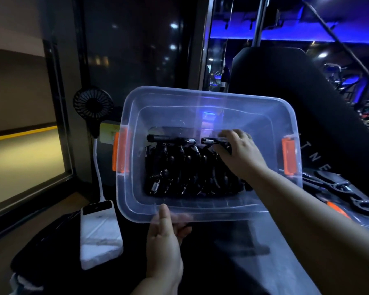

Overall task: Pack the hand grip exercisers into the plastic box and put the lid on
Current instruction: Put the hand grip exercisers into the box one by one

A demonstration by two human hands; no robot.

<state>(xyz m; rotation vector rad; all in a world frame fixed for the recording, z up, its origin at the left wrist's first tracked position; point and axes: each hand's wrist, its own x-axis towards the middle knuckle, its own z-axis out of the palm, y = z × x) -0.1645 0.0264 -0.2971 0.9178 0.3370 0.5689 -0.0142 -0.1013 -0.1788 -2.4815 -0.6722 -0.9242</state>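
Ideally, the exerciser (213, 142) gripped by the right hand (241, 154) is nested at three o'clock, the plastic box (200, 96) gripped by the left hand (165, 241).

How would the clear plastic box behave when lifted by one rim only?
Probably heavy for its size: the plastic box holds a dense row of hand grip exercisers with metal springs. Its clear walls may flex where the left hand grips the near rim. The load could slide if it tilts.

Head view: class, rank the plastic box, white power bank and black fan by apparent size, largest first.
1. plastic box
2. white power bank
3. black fan (farther back, so true size unsure)
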